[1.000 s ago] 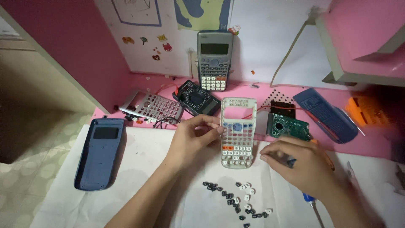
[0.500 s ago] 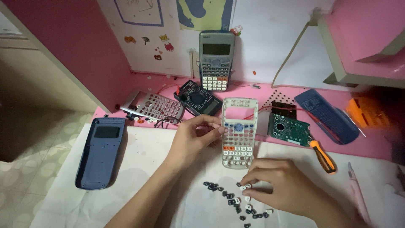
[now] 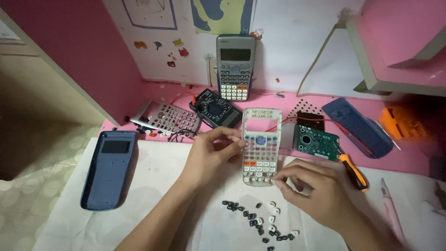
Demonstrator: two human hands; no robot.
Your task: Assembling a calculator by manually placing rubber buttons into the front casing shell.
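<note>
- While both hands worked low on the white sheet [image 3: 153, 186], the pink desk [image 3: 288, 100] behind it carried most of the parts.
- At the left edge of the sheet lay a blue calculator case [image 3: 109, 168], flat and well apart from the hands.
- Against the wall stood a whole grey calculator [image 3: 235, 66], upright; below it were a black multimeter [image 3: 214, 108], a loose key membrane [image 3: 169, 117], a green circuit board [image 3: 316, 142] and a blue back cover [image 3: 357, 126].
- The white calculator front panel [image 3: 261, 146] lay between the hands, its screen window empty; many coloured keys already sat in its holes, so the filling seemed well advanced, though I cannot tell how many holes were empty.
- The left hand [image 3: 211, 155] pinched the panel's left edge with bent fingers and steadied it.
- The right hand [image 3: 316, 190] was curled at the panel's lower right corner, fingertips pressed together as if pinching a key; the key itself was hidden.
- An orange screwdriver [image 3: 352, 171] lay just beside the right hand.
- A scatter of small black and white loose keys [image 3: 260, 222] was on the sheet below the panel, not yet placed.
</note>
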